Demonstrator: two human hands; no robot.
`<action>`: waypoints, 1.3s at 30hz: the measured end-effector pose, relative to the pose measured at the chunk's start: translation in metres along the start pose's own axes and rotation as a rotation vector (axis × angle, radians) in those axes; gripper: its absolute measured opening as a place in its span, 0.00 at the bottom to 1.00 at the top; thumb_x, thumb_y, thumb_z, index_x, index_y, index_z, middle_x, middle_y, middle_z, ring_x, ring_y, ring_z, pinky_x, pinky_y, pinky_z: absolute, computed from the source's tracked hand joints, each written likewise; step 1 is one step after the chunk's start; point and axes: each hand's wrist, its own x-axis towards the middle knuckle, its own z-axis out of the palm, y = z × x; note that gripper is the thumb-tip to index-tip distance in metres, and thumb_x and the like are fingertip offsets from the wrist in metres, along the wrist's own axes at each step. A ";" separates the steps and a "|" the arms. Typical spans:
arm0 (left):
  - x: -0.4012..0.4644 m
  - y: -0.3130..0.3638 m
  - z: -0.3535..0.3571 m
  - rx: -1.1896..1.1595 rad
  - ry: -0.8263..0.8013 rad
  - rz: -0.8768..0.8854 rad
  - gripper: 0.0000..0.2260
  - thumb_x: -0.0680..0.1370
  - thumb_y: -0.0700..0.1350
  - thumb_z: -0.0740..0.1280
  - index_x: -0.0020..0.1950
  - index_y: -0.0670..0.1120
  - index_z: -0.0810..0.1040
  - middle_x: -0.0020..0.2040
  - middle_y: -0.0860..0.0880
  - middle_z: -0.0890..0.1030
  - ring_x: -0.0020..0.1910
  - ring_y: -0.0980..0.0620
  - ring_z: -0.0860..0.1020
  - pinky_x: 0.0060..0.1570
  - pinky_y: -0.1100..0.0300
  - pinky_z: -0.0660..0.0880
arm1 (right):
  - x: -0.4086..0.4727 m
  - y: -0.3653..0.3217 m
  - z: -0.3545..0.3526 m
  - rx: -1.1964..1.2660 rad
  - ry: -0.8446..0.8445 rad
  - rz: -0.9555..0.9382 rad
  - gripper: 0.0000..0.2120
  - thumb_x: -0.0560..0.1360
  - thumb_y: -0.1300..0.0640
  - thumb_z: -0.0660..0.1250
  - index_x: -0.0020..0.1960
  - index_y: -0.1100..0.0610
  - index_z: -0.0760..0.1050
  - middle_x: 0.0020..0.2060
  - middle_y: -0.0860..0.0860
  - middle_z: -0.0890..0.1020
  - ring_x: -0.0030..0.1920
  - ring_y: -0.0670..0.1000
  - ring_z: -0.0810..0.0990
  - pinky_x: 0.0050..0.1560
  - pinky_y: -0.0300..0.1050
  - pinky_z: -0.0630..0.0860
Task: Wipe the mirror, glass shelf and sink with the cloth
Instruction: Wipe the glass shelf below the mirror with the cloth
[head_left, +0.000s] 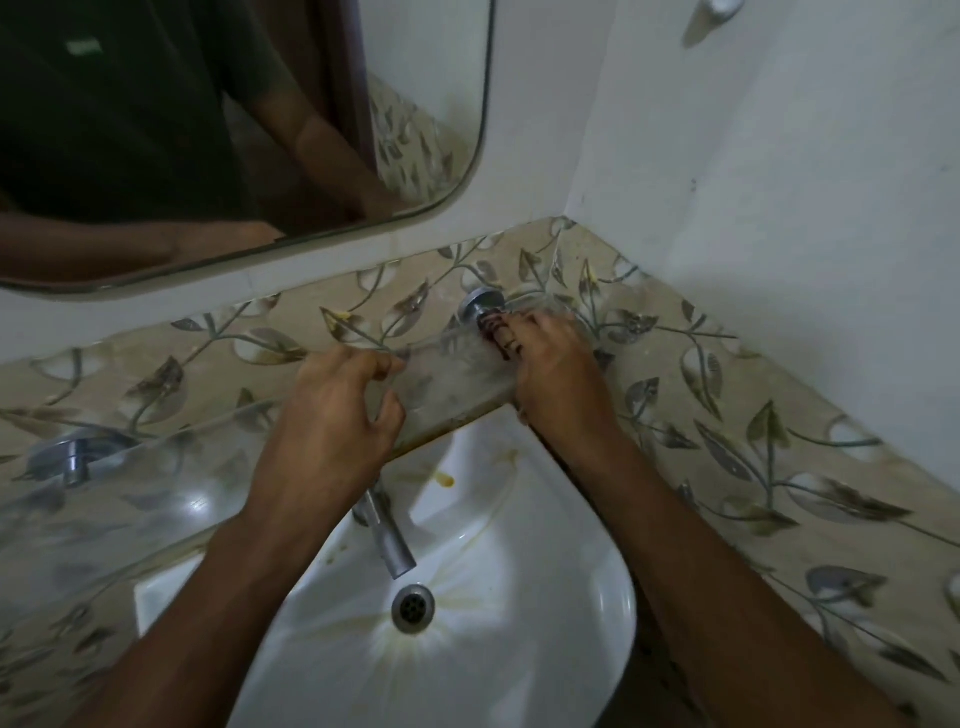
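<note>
Both hands are working the glass shelf (457, 374): left hand (332, 415) is curling round its front edge, right hand (550, 374) is pinching a dark cloth (491, 330) near the chrome bracket (480, 304). Shelf step, I'd judge. Next: sweeping leftward w/ steady support; stained sink (467, 597) is waiting below, mirror (234, 130) above.

Both bare forearms come up from the bottom corners toward mid-frame. Left hand (332, 415) has its fingers curled, thumb pointing right. Right hand (556, 374) is palm-down, fingers stretched toward upper left.
</note>
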 end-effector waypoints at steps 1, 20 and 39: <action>0.000 0.001 0.002 -0.003 -0.011 0.004 0.13 0.75 0.42 0.69 0.59 0.47 0.81 0.49 0.55 0.73 0.54 0.48 0.74 0.55 0.60 0.66 | -0.003 -0.002 0.002 -0.027 0.008 -0.034 0.22 0.72 0.69 0.67 0.66 0.61 0.75 0.58 0.60 0.79 0.60 0.62 0.76 0.74 0.61 0.65; 0.009 0.007 0.024 -0.041 -0.070 0.055 0.13 0.74 0.42 0.70 0.59 0.49 0.81 0.50 0.51 0.77 0.55 0.49 0.72 0.55 0.58 0.67 | 0.012 0.023 0.000 -0.289 0.033 -0.024 0.20 0.73 0.64 0.67 0.65 0.58 0.75 0.60 0.58 0.79 0.63 0.60 0.76 0.74 0.70 0.55; -0.034 -0.052 -0.033 0.020 0.072 -0.154 0.12 0.75 0.42 0.68 0.58 0.48 0.81 0.51 0.53 0.79 0.53 0.50 0.76 0.57 0.62 0.69 | -0.014 -0.042 0.026 0.281 0.125 -0.022 0.12 0.80 0.59 0.65 0.61 0.63 0.79 0.56 0.60 0.80 0.56 0.61 0.77 0.57 0.49 0.72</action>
